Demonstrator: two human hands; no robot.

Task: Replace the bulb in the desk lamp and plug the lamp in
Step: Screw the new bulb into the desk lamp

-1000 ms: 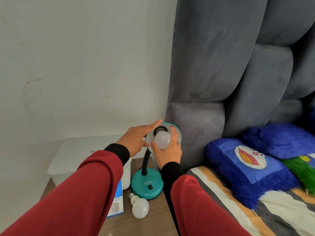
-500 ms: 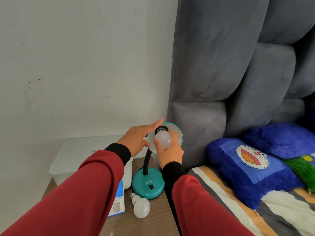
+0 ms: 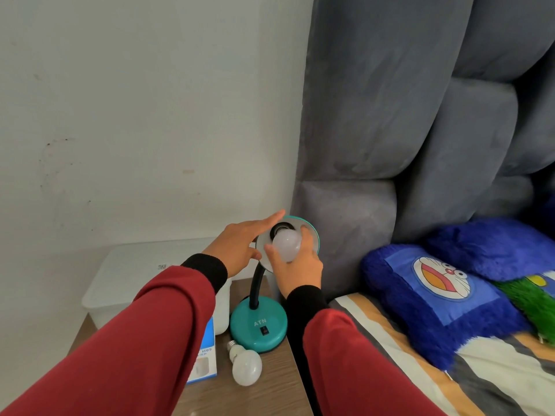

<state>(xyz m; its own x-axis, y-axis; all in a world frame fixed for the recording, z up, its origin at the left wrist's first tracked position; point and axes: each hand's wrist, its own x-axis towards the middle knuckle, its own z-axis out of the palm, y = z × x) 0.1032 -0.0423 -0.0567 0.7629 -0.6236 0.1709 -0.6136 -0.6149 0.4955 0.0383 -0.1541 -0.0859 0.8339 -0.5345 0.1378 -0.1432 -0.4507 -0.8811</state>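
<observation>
Progress, as I judge it, is about the middle of the task: one white bulb (image 3: 286,245) sits at the black socket (image 3: 280,229) inside the teal lamp shade (image 3: 312,232), and a second white bulb (image 3: 245,366) lies loose on the wooden counter (image 3: 270,394), just near of the round teal lamp base (image 3: 259,327). I take the loose one for the old bulb, but I cannot be sure of this. I also cannot tell how deep the bulb is threaded into the socket. No cable, plug or outlet is visible, so the plugging step looks not yet done.

My right hand (image 3: 297,265) grasps the bulb from below and from the right, with the thumb on its left side and the fingers curled round the right side. My left hand (image 3: 240,244) is released, flat, with the fingers stretched over the far left rim of the shade, resting on it to steady it, I think. Both sleeves are red with black cuffs. To the left, a blue and white bulb box (image 3: 204,352) and a translucent plastic container (image 3: 144,271) stand on the counter.
</observation>
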